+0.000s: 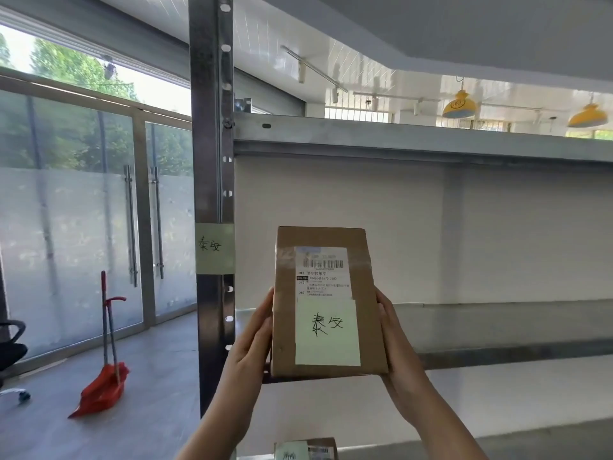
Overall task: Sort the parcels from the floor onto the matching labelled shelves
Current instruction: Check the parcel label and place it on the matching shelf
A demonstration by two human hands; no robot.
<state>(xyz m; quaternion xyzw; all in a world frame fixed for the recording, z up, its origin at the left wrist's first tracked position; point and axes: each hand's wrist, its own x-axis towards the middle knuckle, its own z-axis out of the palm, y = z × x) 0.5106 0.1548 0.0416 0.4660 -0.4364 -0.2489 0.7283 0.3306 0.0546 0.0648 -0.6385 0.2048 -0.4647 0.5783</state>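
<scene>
I hold a brown cardboard parcel (368, 283) upright in front of the metal shelf (497, 313). It carries a white shipping label and a pale green handwritten note. My left hand (253, 340) grips its left edge and my right hand (394, 343) grips its right edge. On the shelf's upright post (212, 127) a pale green label (214, 249) bears the same handwritten characters as the parcel's note. Another parcel (306, 450) with a note lies on the lower shelf at the bottom edge of the view.
An upper shelf board (398, 137) spans above the parcel. To the left stand glass doors (132, 227), a red dustpan with broom (106, 386) on the floor, and part of a black office chair (10, 356).
</scene>
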